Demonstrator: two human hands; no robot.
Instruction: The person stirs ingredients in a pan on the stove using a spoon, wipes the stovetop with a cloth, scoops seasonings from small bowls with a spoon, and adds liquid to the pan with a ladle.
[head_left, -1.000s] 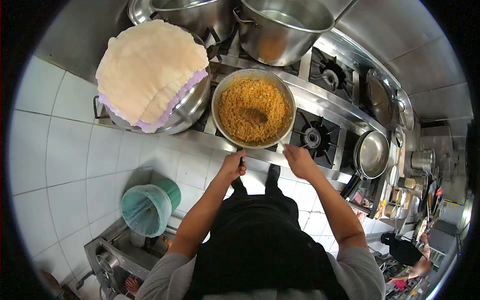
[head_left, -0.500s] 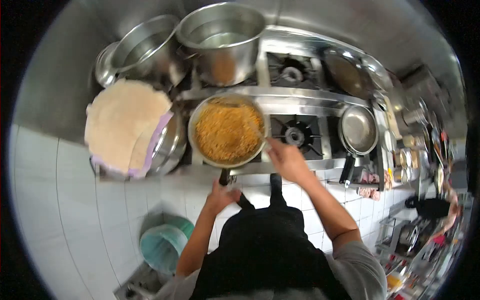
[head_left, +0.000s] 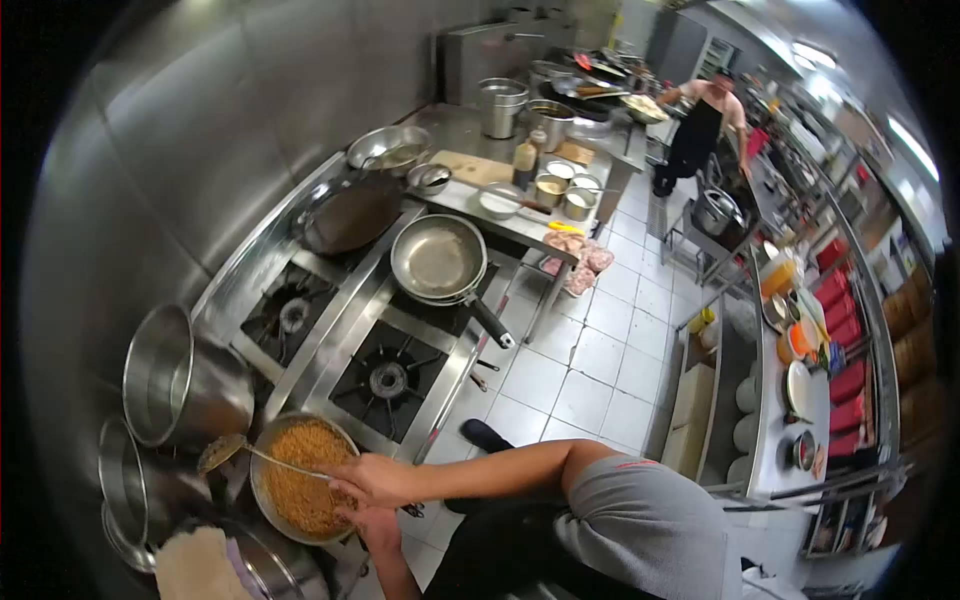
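In the head view at lower left, a frying pan point(head_left: 268, 500) full of orange-brown crumbly food point(head_left: 305, 470) sits on the stove. My right hand point(head_left: 375, 480) is closed around the handle of a ladle point(head_left: 222, 453). The ladle's stained bowl is raised past the pan's far rim, beside a steel pot, and its shaft crosses over the food. Below my right hand, my left hand point(head_left: 372, 522) is closed at the pan's near edge, its fingers partly covered. The pan's handle is hidden there.
Steel pots point(head_left: 190, 375) crowd the left, with a pale flat sheet point(head_left: 200, 565) over one. Stacked pans point(head_left: 438, 258) and a wok point(head_left: 350, 213) occupy other burners. A counter point(head_left: 470, 185) holds bottles and containers. Another person point(head_left: 705, 125) stands in the aisle.
The view has swung right, bringing the aisle and counters into sight. My right hand has lifted the ladle out of the food toward the pots. My left hand is closer to the pan's rim.
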